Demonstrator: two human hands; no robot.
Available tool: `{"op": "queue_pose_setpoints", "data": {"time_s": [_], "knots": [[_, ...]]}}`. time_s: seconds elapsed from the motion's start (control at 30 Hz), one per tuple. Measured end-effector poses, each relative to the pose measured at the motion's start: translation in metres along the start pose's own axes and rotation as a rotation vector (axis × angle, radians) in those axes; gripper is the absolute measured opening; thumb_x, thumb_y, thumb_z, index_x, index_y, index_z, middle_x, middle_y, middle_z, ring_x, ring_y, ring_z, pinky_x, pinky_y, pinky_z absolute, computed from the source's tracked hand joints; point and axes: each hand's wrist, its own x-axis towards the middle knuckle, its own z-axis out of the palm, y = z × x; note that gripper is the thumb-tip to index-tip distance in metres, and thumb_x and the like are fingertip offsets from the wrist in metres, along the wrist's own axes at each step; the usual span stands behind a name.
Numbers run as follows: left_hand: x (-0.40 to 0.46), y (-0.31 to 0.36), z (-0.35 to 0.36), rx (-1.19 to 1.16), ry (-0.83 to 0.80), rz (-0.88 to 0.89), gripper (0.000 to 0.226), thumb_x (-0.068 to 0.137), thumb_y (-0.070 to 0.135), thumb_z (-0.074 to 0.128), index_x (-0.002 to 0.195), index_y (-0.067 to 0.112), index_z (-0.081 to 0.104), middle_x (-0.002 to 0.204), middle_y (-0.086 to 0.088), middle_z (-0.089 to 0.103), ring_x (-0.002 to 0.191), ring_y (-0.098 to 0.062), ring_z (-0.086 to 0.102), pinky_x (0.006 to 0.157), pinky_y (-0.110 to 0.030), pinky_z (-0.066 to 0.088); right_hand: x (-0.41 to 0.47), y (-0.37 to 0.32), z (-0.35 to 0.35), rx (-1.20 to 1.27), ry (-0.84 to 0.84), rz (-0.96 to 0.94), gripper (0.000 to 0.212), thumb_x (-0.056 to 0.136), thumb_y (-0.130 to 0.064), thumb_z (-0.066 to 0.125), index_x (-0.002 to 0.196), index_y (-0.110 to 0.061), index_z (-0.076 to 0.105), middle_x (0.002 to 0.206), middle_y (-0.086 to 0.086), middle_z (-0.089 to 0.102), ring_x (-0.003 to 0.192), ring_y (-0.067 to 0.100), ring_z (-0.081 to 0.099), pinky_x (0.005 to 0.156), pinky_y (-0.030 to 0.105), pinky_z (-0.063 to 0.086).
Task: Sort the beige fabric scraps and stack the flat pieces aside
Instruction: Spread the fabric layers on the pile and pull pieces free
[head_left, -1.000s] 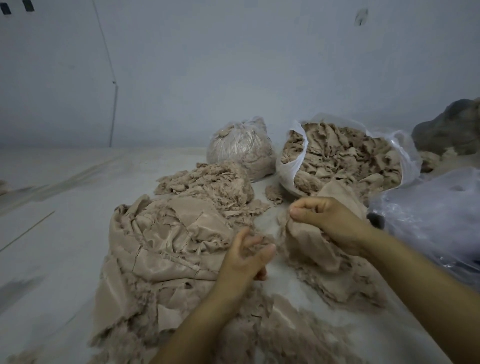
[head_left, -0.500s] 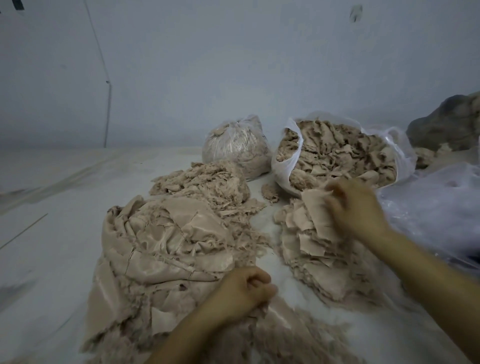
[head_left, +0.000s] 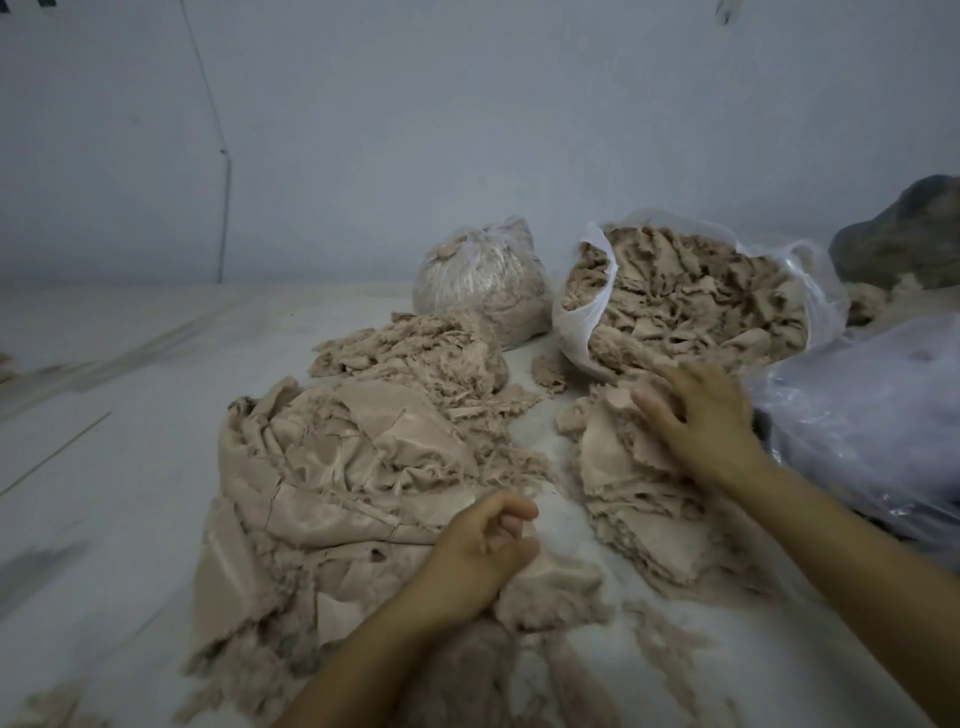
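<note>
Your right hand (head_left: 698, 415) lies flat on the stack of flat pieces (head_left: 639, 499), with its fingers (head_left: 655, 410) straight and spread, pressing down on the top piece. This stack sits on the white table (head_left: 130, 441), just in front of the open bag (head_left: 587, 312) full of beige scraps.

Your left hand (head_left: 480, 556) is near you, at the edge of the big crumpled cloth pile (head_left: 337, 467). Its fingers are curled. They seem to hold a fuzzy scrap (head_left: 550, 592) that lies under the hand, but the picture is too blurry there to be sure.

Behind the big pile is a smaller heap of thin shreds (head_left: 415, 353). Behind that stands a tied bag (head_left: 483, 280), also stuffed with beige bits. A clear plastic sheet (head_left: 872, 415) lies just beside your right arm. A dark lump (head_left: 904, 234) sits far back on the right. Loose fluff (head_left: 670, 644) is scattered on the table close to you.
</note>
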Motion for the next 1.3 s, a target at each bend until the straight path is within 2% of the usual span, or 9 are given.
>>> {"op": "queue_pose_setpoints", "data": {"time_s": [0.07, 0.13, 0.23, 0.43, 0.67, 0.9, 1.07, 1.17, 1.3], "knots": [[0.001, 0.006, -0.003, -0.095, -0.011, 0.024, 0.017, 0.087, 0.005, 0.064, 0.093, 0.021, 0.062, 0.084, 0.006, 0.055, 0.072, -0.002, 0.054, 0.064, -0.013, 0.044, -0.026, -0.035, -0.004, 0.286, 0.040, -0.141, 0.054, 0.088, -0.064, 0.041, 0.123, -0.027, 0.060, 0.124, -0.007, 0.058, 0.115, 0.010, 0.053, 0.094, 0.024, 0.039], [0.001, 0.012, -0.003, -0.189, -0.035, 0.036, 0.014, 0.086, 0.004, 0.064, 0.093, 0.016, 0.062, 0.081, 0.007, 0.060, 0.073, -0.001, 0.057, 0.065, -0.013, 0.046, -0.053, -0.066, -0.001, 0.610, -0.312, -0.098, 0.044, 0.085, -0.068, 0.042, 0.112, -0.038, 0.060, 0.114, -0.020, 0.061, 0.108, 0.002, 0.058, 0.084, 0.013, 0.041], [0.002, 0.015, -0.004, -0.235, 0.058, 0.040, 0.014, 0.083, 0.002, 0.066, 0.093, 0.011, 0.063, 0.085, -0.005, 0.065, 0.078, -0.012, 0.062, 0.070, -0.020, 0.052, -0.078, -0.085, 0.014, 0.890, -0.752, 0.050, 0.036, 0.083, -0.049, 0.060, 0.102, -0.020, 0.069, 0.108, 0.001, 0.071, 0.103, 0.014, 0.066, 0.089, 0.025, 0.051], [-0.006, 0.003, -0.019, -0.166, 0.044, -0.117, 0.032, 0.077, 0.030, 0.077, 0.105, 0.019, 0.067, 0.096, -0.004, 0.072, 0.088, -0.013, 0.069, 0.075, -0.023, 0.053, -0.090, -0.095, 0.035, 0.964, -0.354, 0.102, 0.025, 0.090, -0.018, 0.064, 0.077, 0.002, 0.057, 0.067, 0.001, 0.054, 0.062, 0.009, 0.049, 0.055, 0.018, 0.041], [-0.004, 0.003, -0.022, -0.204, 0.190, -0.119, 0.003, 0.085, 0.017, 0.068, 0.086, 0.016, 0.071, 0.080, -0.004, 0.074, 0.072, -0.016, 0.068, 0.060, -0.026, 0.052, -0.087, -0.096, 0.028, 0.990, -0.755, 0.192, 0.038, 0.074, -0.036, 0.077, 0.102, -0.012, 0.065, 0.101, 0.010, 0.071, 0.093, 0.025, 0.066, 0.086, 0.040, 0.051], [0.001, 0.014, -0.032, -0.151, 0.418, -0.080, 0.019, 0.087, 0.006, 0.063, 0.071, -0.002, 0.063, 0.062, -0.004, 0.060, 0.055, -0.010, 0.054, 0.047, -0.015, 0.042, -0.096, -0.103, 0.041, 0.871, -0.478, 0.112, 0.042, 0.091, -0.029, 0.061, 0.052, -0.021, 0.049, 0.042, -0.014, 0.044, 0.040, -0.002, 0.038, 0.044, 0.013, 0.030], [-0.004, 0.022, -0.044, -0.096, 0.285, -0.102, 0.033, 0.087, 0.010, 0.064, 0.055, 0.020, 0.065, 0.051, 0.010, 0.061, 0.048, 0.001, 0.055, 0.047, -0.012, 0.043, -0.103, -0.090, 0.039, 0.722, -0.450, 0.096, 0.049, 0.074, -0.065, 0.050, 0.053, -0.021, 0.048, 0.051, -0.010, 0.044, 0.048, 0.007, 0.041, 0.051, 0.023, 0.034], [-0.003, 0.026, -0.029, -0.086, 0.138, -0.062, 0.026, 0.087, 0.010, 0.063, 0.063, 0.018, 0.068, 0.055, 0.008, 0.064, 0.052, 0.000, 0.057, 0.049, -0.014, 0.044, -0.098, -0.099, 0.041, 0.766, -0.444, 0.020, 0.019, 0.084, -0.045, 0.063, 0.084, -0.026, 0.061, 0.078, -0.013, 0.060, 0.070, 0.002, 0.056, 0.066, 0.019, 0.046], [0.001, 0.025, -0.027, -0.171, 0.309, -0.020, 0.024, 0.092, 0.013, 0.056, 0.070, 0.010, 0.064, 0.047, 0.006, 0.056, 0.037, -0.003, 0.048, 0.038, -0.014, 0.037, -0.093, -0.104, 0.039, 0.932, -0.363, 0.105, 0.026, 0.087, -0.025, 0.067, 0.068, -0.010, 0.060, 0.058, -0.005, 0.057, 0.054, 0.013, 0.051, 0.052, 0.023, 0.040]]}}
